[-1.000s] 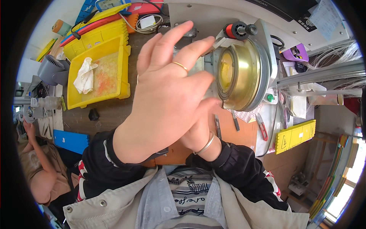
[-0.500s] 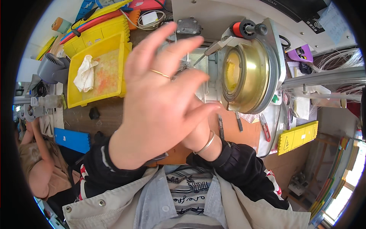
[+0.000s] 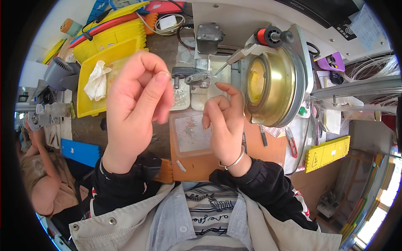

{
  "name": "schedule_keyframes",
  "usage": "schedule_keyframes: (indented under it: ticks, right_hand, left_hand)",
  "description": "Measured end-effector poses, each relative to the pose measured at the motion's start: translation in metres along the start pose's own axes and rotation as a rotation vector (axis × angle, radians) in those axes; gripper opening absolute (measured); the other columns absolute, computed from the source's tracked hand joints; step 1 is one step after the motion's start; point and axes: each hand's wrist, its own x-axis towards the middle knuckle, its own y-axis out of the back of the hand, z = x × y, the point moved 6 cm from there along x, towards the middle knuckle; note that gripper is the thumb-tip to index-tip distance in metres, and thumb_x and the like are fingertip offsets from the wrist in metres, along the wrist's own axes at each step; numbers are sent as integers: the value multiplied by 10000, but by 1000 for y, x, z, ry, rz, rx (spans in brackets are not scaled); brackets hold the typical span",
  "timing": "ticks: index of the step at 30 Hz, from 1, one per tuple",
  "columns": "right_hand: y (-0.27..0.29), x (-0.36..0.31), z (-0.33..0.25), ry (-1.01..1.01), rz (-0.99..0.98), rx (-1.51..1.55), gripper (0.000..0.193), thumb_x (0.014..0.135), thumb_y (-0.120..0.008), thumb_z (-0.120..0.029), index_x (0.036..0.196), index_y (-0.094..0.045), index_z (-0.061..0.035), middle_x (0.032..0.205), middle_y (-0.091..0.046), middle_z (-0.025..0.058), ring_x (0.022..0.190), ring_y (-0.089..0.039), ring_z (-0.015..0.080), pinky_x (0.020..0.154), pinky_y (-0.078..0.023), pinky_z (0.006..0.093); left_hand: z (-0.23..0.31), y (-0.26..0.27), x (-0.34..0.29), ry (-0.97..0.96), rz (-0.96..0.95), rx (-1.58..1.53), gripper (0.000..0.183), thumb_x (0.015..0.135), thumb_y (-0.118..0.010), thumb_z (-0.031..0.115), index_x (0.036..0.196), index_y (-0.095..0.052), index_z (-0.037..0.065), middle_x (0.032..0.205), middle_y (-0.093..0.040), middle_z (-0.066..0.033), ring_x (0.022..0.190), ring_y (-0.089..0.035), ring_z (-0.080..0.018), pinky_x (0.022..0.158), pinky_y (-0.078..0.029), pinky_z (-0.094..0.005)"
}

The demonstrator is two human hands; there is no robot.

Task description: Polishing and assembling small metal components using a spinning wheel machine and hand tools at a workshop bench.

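A shallow clear tray [image 3: 173, 136] is set on the counter [image 3: 90, 125], with an orange sheet [image 3: 264, 152] seen under its near side. Thin, pale pieces [image 3: 190, 129] are heaped loosely in the tray; they are tangled, so no single long axis can be made out.

The tray is flanked by both hands. The right hand [image 3: 227, 127] is the nearer one: it is held over the tray's right edge, part of which is hidden by it, so the pieces lie just to its left. Whether the tray is touched cannot be told. Its fingers are loosely curled and parted, with nothing seen between them.

The left hand [image 3: 133, 100] is raised to the left of the tray, with the pieces to its right and toward the body from its fingertips. Its thumb and forefinger are brought together at the tips; whether anything fine is pinched there cannot be told.

Beyond the tray, a white dish [image 3: 187, 100] and a metal clamp [image 3: 197, 79] are placed; to its right, a brass wheel [image 3: 278, 88] is mounted.
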Motion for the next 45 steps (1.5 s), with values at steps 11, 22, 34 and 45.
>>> schedule_keyframes:
  ticks: [11, 22, 34, 45]
  right_hand:
    - [9, 4, 21, -52, -34, -83, 154, 1042, -505, -173, 989, -505, -28, 666, -432, -41, 562, -362, 43, 527, -328, 215]
    - [9, 0, 14, -65, 32, 54, 122, 1045, -468, -130, 964, -486, -41, 644, -409, -32, 548, -335, 49, 517, -318, 224]
    - [2, 19, 15, -129, 174, 380, 100, 1044, -481, -157, 1033, -526, -69, 701, -403, -62, 545, -299, 23, 493, -262, 214]
    - [-10, 42, 8, -230, 285, 394, 177, 1025, -523, -292, 1103, -555, -136, 807, -447, -91, 640, -347, 14, 557, -268, 207]
  left_hand:
    - [-34, 23, 16, -262, 189, 457, 71, 968, -576, 24, 902, -551, 29, 645, -439, 78, 604, -326, -2, 546, -248, -205]
    - [-29, 32, 19, -109, 12, 533, 64, 971, -565, 42, 912, -541, 37, 692, -446, 78, 604, -339, 7, 530, -229, -198]
    - [-11, 21, 52, -572, 78, 1224, 270, 855, -615, -3, 1122, -638, -31, 1019, -695, -124, 950, -645, -196, 858, -491, -313]
    - [1, -43, 94, -336, -621, 737, 225, 753, -705, -17, 978, -717, -27, 993, -705, -102, 975, -649, -221, 845, -495, -317]
